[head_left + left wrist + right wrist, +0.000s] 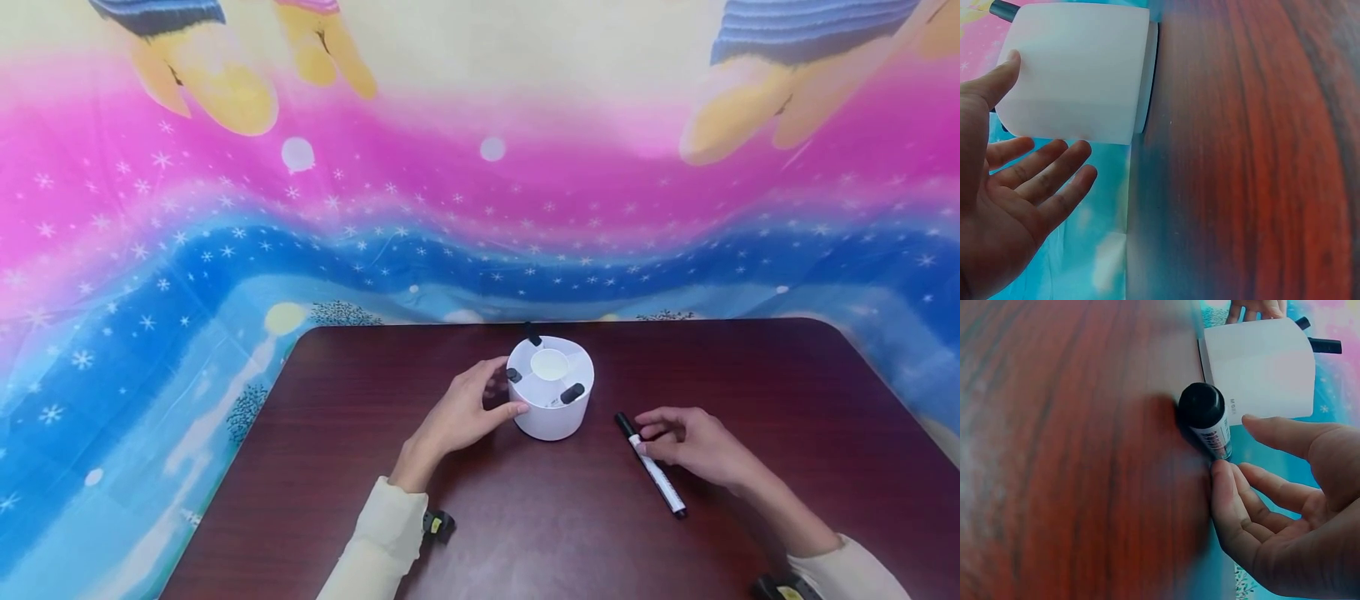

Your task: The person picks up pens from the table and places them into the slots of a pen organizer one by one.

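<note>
A white round holder [551,425] stands upright on the table, with black cylindrical ends [572,393] sticking up at its rim; what they belong to is hidden inside. My left hand [467,410] is at its left side. In the left wrist view the thumb [1004,78] lies against the holder's wall, and the other fingers extend loosely alongside it. To the right of the holder lies a black-and-white marker [656,471]. Beside that marker is my right hand [701,446], fingers loosely bent, thumb and fingers apart in the right wrist view and not closed round it.
The dark red-brown wooden table [540,533] has rounded far corners. Behind it hangs a colourful cloth [450,200] with snowflakes, close to the far edge. A small black device [438,525] is strapped at the left wrist, another [783,587] at the right.
</note>
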A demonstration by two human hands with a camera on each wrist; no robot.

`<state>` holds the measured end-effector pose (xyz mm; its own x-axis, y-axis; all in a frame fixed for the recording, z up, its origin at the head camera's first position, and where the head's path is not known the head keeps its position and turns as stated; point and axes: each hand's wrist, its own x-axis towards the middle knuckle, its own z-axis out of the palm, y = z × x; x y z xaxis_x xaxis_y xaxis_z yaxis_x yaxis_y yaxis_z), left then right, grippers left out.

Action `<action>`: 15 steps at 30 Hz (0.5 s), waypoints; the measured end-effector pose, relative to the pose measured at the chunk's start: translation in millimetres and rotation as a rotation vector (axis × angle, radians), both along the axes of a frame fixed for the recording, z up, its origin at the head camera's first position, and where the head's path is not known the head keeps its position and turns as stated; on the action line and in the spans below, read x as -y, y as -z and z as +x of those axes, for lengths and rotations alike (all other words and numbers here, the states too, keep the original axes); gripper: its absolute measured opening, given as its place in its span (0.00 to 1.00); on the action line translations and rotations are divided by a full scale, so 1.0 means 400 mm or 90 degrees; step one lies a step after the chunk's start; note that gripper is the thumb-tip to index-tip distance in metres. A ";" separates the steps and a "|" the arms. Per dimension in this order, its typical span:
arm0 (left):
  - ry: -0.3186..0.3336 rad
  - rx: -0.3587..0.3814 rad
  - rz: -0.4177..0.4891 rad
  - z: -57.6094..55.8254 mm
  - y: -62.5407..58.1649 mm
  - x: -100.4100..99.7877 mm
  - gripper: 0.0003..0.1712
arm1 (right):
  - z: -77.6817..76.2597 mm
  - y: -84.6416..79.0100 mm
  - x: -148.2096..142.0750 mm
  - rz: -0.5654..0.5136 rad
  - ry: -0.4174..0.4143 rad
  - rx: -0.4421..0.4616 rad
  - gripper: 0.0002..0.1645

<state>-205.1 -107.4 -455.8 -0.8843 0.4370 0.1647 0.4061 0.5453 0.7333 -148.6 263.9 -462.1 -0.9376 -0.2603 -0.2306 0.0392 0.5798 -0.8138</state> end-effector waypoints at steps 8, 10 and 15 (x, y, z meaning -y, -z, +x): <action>-0.002 -0.001 0.000 0.002 -0.002 -0.001 0.45 | 0.002 0.009 0.003 -0.010 0.002 -0.008 0.32; -0.002 0.000 -0.001 0.002 -0.002 -0.002 0.45 | 0.002 0.011 0.004 -0.008 0.004 -0.011 0.32; -0.001 0.001 -0.002 0.002 -0.002 -0.002 0.45 | -0.004 0.020 0.003 0.007 0.004 -0.020 0.31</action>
